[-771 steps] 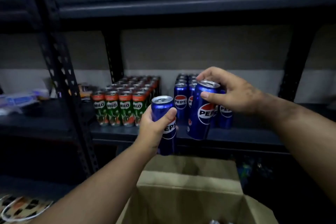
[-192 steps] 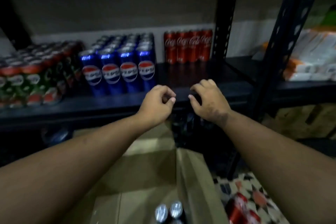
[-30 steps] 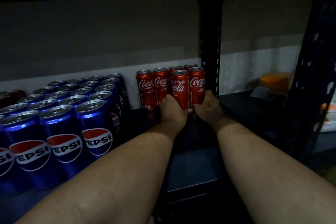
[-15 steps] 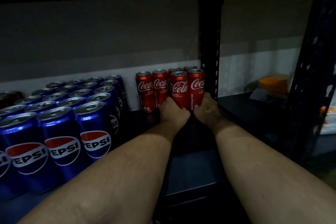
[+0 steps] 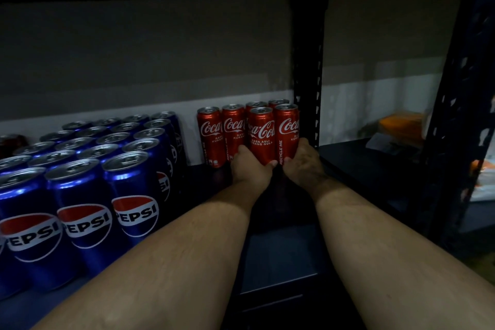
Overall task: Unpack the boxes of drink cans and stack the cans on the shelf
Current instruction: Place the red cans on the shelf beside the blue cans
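Nearest the camera, left of the upright post point(image 5: 308, 67) that serves as the landmark here, stands a dense block of blue Pepsi cans point(image 5: 83, 195) along the front of the shelf point(image 5: 281, 254). The person's left forearm passes close beside that block's right-hand column. A sideways drift of the arm on the way out could, by this reading, brush the nearest can and tip it into its neighbours or off the shelf edge.

Further in, just left of the post's foot, the left hand point(image 5: 250, 166) is wrapped round the lower part of a red Coca-Cola can point(image 5: 261, 134), its thumb curled across the front near the base. The right hand point(image 5: 302, 162) grips the next red can point(image 5: 287, 131) low down in the same way; that can stands almost against the post. Neither hand is spread: both are closed on their cans, and the two cans touch each other.

The risk here is judged to be twofold. Pushing too hard could knock the back row of Coke cans point(image 5: 222, 131), which stands touching behind and to the left. Letting go before both bases sit flat could leave a can tilted against the post.

Beyond the post, well to its right, an orange packet point(image 5: 399, 126) lies on the neighbouring shelf.
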